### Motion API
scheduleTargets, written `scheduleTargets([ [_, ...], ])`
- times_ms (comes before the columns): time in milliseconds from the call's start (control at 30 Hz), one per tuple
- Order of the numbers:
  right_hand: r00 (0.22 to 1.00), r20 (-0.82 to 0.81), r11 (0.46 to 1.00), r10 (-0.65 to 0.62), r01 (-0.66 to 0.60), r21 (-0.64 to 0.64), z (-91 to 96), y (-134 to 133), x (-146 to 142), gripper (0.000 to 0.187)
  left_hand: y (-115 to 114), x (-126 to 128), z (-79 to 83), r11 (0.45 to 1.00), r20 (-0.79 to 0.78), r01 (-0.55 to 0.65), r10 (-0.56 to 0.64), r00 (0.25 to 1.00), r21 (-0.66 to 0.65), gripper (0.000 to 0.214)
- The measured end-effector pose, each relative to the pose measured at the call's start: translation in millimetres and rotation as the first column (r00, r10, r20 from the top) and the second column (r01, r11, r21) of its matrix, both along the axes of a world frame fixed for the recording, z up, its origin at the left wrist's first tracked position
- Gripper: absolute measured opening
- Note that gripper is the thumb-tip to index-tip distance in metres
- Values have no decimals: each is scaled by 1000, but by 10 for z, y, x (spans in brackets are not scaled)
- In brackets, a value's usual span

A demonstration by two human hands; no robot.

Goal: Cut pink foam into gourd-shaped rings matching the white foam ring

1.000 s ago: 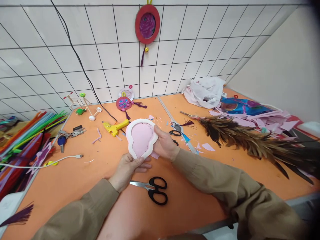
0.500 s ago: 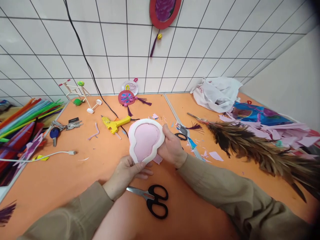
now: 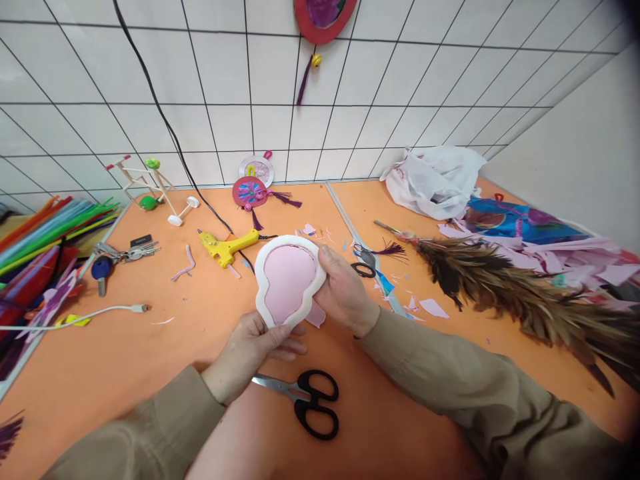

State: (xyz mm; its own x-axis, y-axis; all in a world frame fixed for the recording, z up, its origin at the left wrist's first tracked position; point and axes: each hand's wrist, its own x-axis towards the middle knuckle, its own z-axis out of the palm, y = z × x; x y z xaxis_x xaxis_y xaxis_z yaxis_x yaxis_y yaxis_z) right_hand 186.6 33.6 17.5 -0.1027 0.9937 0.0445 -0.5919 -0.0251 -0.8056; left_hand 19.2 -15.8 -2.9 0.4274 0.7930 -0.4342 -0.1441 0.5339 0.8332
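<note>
Both my hands hold a gourd-shaped foam piece [image 3: 287,280], pink in the middle with a white rim, just above the orange table [image 3: 150,353]. My left hand [image 3: 255,350] pinches its lower edge with thumb and fingers closed. My right hand [image 3: 345,293] grips its right side, thumb on the white rim. A bit of loose pink sheet sticks out under the piece by my right palm. Black-handled scissors [image 3: 307,400] lie on the table right below my hands.
A yellow glue gun [image 3: 227,247] with its black cord lies behind the piece. Keys [image 3: 117,257], a white cable [image 3: 90,313] and coloured sticks [image 3: 50,230] are at the left. A feather duster [image 3: 505,287], pink scraps, small scissors [image 3: 363,263] and a white bag [image 3: 433,180] lie right.
The view has tipped down and shifted a little. My right thumb has slid along the white rim; both hands keep hold of the foam piece.
</note>
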Motion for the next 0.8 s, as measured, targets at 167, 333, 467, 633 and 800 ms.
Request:
scheduleTargets([
  [167,1000,-7,1000,19,-18,15,14,-4,-2,27,7,-12,-5,1000,16,20,-20,1000,7,40],
  [333,1000,5,1000,20,-19,-16,57,-27,-9,26,10,-22,-17,999,10,34,-34,999,12,38],
  [467,1000,4,1000,7,-7,-26,89,-49,-20,23,16,-11,-8,1000,2,15,-15,1000,1,40],
  [633,1000,-13,1000,6,-6,-22,89,-48,-29,21,19,-5,-3,1000,8,18,-18,1000,13,40],
  [800,1000,-4,1000,18,-19,-17,96,-38,-21,18,18,-17,-13,999,24,23,-23,999,34,38],
])
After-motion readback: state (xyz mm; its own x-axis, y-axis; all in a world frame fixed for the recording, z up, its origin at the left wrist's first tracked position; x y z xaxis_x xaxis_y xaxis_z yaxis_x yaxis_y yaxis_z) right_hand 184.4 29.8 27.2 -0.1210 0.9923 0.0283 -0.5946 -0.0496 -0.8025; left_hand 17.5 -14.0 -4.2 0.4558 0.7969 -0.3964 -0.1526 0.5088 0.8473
